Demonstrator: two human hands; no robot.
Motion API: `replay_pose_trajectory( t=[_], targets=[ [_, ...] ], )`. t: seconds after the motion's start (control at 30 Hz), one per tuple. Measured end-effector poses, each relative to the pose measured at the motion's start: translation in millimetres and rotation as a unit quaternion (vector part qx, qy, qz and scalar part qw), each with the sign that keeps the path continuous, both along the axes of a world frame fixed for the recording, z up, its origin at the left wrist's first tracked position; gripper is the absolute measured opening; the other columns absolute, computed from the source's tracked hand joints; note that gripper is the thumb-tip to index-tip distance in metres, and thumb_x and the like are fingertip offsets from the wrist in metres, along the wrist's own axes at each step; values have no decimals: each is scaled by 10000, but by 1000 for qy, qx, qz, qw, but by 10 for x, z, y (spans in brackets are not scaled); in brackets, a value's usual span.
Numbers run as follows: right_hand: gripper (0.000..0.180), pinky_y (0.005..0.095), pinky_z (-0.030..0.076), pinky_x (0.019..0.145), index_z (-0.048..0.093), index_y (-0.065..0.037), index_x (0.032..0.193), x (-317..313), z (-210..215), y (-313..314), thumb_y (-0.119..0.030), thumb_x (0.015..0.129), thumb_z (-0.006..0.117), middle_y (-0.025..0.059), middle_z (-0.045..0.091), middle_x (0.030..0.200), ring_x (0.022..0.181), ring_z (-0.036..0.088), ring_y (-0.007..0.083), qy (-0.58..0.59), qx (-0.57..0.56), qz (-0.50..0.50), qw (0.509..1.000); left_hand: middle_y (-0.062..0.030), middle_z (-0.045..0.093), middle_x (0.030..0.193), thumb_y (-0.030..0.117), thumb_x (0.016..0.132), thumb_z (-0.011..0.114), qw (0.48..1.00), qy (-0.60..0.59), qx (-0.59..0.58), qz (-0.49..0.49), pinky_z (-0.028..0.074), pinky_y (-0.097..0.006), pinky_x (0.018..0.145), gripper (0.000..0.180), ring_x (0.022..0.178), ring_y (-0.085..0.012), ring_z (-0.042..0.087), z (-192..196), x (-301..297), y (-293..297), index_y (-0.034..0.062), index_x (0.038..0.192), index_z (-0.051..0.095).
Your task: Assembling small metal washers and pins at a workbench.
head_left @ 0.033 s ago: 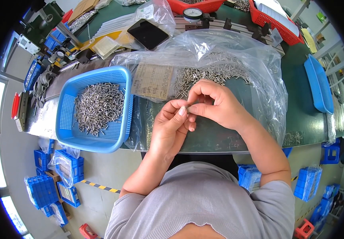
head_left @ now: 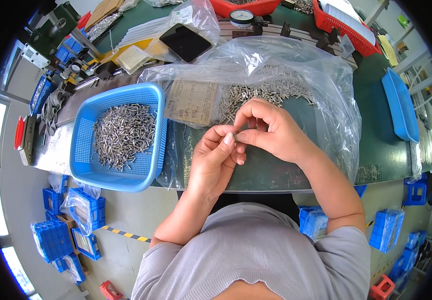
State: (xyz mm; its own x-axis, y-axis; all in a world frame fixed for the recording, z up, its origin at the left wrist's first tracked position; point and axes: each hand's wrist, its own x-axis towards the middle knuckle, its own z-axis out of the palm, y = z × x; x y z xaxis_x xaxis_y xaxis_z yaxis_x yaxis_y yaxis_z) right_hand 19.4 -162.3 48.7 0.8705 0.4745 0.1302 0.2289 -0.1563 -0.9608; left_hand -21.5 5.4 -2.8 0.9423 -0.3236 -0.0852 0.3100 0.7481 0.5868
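Observation:
My left hand (head_left: 215, 156) and my right hand (head_left: 276, 131) meet fingertip to fingertip above the bench's front part. Both are closed in a pinch, thumb against finger. Whatever sits between the fingertips is too small and covered to make out. Just beyond them, a heap of small metal pins (head_left: 236, 96) spills from a large clear plastic bag (head_left: 333, 107). To the left stands a blue plastic basket (head_left: 158, 145), with many similar metal pins (head_left: 124, 135) piled inside. A brown handwritten card (head_left: 192, 101) lies under the plastic between basket and heap.
A black phone (head_left: 185, 43) rests on bagged items at the back. Behind the bag are a dial gauge (head_left: 242, 18) on a rail fixture and a red basket (head_left: 348, 30). A blue tray (head_left: 400, 106) lies at the bench's right edge. Blue crates (head_left: 52, 240) stand on the floor.

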Motion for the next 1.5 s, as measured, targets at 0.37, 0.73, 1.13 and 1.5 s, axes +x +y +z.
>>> replay_pose_trajectory(
  t=[0.37, 0.73, 1.13, 1.5],
  targets=[
    [177, 317, 462, 714, 633, -66, 842, 21, -59, -46, -32, 695, 725, 40, 568, 843, 827, 566, 207, -310, -101, -61, 943, -64, 598, 825, 216, 930, 559, 1000, 20, 3, -16, 469, -258, 634, 208, 748, -140, 559, 70, 25, -43, 26, 1011, 578],
    [102, 327, 468, 662, 635, -51, 815, 76, 11, -365, -67, 726, 681, 62, 574, 777, 760, 575, 222, -199, -279, -49, 938, -120, 601, 1013, 146, 934, 532, 1000, 2, -16, 20, 478, -261, 670, 211, 846, -163, 557, 19, 26, -34, 13, 1096, 555],
    [120, 375, 460, 687, 614, -55, 744, 83, -116, -257, -103, 676, 700, 64, 575, 752, 788, 563, 262, -298, -321, -37, 898, -113, 582, 1012, 148, 932, 535, 1000, -2, -12, 18, 446, -249, 652, 216, 835, -161, 527, 37, 10, -32, 25, 1109, 556],
    [113, 382, 462, 686, 601, -56, 754, 65, -109, -266, -73, 678, 684, 69, 572, 746, 776, 562, 271, -285, -312, -21, 906, -97, 581, 979, 160, 938, 529, 1000, 3, -1, 18, 433, -243, 632, 226, 802, -151, 524, 56, 3, -33, 18, 1112, 556]
  ],
)
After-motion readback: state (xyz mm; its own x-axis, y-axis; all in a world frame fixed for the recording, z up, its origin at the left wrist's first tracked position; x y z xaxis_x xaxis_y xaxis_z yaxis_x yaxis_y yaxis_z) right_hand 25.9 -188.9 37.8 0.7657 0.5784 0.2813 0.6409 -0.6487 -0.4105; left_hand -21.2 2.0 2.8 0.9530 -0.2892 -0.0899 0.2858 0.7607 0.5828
